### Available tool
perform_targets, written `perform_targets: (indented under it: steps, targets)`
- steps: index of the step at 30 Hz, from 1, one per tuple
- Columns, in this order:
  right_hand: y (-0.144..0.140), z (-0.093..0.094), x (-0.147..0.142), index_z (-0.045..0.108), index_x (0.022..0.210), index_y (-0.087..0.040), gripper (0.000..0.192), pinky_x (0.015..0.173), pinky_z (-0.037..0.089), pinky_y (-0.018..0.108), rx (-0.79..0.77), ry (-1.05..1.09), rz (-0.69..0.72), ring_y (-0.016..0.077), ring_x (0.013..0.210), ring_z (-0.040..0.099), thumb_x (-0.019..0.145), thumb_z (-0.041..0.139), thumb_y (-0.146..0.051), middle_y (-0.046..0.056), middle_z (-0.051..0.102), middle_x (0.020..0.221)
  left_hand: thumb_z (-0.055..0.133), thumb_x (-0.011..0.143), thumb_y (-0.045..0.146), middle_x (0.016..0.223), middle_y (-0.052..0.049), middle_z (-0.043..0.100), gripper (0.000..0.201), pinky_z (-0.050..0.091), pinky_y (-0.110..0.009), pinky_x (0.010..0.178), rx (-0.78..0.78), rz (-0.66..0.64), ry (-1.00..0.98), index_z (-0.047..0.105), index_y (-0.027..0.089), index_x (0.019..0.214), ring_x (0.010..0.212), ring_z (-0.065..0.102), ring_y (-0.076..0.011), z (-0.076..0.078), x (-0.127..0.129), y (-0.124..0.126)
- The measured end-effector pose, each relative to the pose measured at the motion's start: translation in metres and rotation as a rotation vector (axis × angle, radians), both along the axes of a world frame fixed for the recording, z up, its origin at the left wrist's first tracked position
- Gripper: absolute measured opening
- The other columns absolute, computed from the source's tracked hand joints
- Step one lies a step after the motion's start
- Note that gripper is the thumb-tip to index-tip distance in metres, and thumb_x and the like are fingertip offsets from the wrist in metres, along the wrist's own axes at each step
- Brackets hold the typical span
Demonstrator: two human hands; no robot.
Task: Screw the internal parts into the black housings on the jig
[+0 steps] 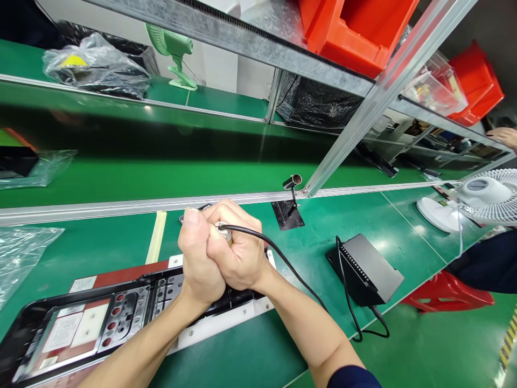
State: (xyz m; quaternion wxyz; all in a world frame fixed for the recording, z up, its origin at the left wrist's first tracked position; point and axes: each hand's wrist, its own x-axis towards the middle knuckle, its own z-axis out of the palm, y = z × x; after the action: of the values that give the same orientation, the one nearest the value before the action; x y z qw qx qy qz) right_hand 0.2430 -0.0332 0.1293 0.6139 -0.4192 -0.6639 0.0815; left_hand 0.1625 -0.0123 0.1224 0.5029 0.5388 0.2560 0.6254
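Observation:
Both fists are wrapped one against the other around an upright corded tool, of which only the silvery top end shows. My left hand presses its closed fingers against my right hand. A black cord leaves the tool's top and runs down to the right, past my right forearm. Beneath the hands lies a long black plastic housing with ribs and openings, set in a fixture with a white side strip. The tool's lower end and where it meets the housing are hidden by my hands.
Beyond the hands stands a small metal tube holder on a black plate. Right of it sits a black box with a cable. A white fan and red stool are farther right. A metal upright carries shelves with red bins.

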Motion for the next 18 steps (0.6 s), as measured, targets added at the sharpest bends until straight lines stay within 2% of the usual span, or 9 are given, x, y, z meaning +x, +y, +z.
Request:
perform_targets:
  steps: [7, 11, 16, 18]
  targets:
    - [0.0006, 0.0004, 0.0002, 0.05, 0.084, -0.027, 0.025, 0.077, 0.058, 0.034, -0.011, 0.026, 0.008, 0.0161, 0.079, 0.064, 0.108, 0.052, -0.034, 0.0, 0.068, 0.085, 0.051, 0.11, 0.063, 0.064, 0.004, 0.033, 0.061, 0.035, -0.033, 0.05, -0.034, -0.007, 0.026, 0.034, 0.025, 0.066, 0.056, 0.033, -0.0142, -0.0005, -0.0023, -0.0004]
    - [0.0005, 0.0009, -0.0002, 0.051, 0.084, -0.027, 0.025, 0.078, 0.057, 0.034, -0.029, 0.037, 0.011, 0.0165, 0.08, 0.064, 0.108, 0.053, -0.035, 0.0, 0.069, 0.085, 0.047, 0.109, 0.072, 0.065, 0.002, 0.038, 0.064, 0.04, -0.035, 0.052, -0.061, -0.041, 0.048, 0.038, 0.025, 0.066, 0.058, 0.036, -0.0159, -0.0014, -0.0032, -0.001]
    - [-0.0004, 0.0028, 0.0001, 0.051, 0.085, -0.026, 0.023, 0.082, 0.055, 0.035, -0.022, 0.043, 0.018, 0.0169, 0.081, 0.062, 0.107, 0.054, -0.032, -0.001, 0.067, 0.084, 0.043, 0.11, 0.071, 0.07, -0.001, 0.046, 0.063, 0.045, -0.038, 0.058, -0.091, -0.085, 0.072, 0.043, 0.025, 0.068, 0.064, 0.043, -0.0191, -0.0042, -0.004, -0.0014]
    - [-0.0004, 0.0025, 0.0008, 0.051, 0.084, -0.026, 0.023, 0.081, 0.054, 0.034, -0.014, 0.042, 0.015, 0.0166, 0.079, 0.061, 0.106, 0.054, -0.032, -0.001, 0.066, 0.083, 0.039, 0.111, 0.073, 0.069, -0.001, 0.045, 0.064, 0.047, -0.038, 0.059, -0.091, -0.085, 0.085, 0.048, 0.025, 0.069, 0.064, 0.045, -0.0197, -0.0048, -0.0044, -0.0012]
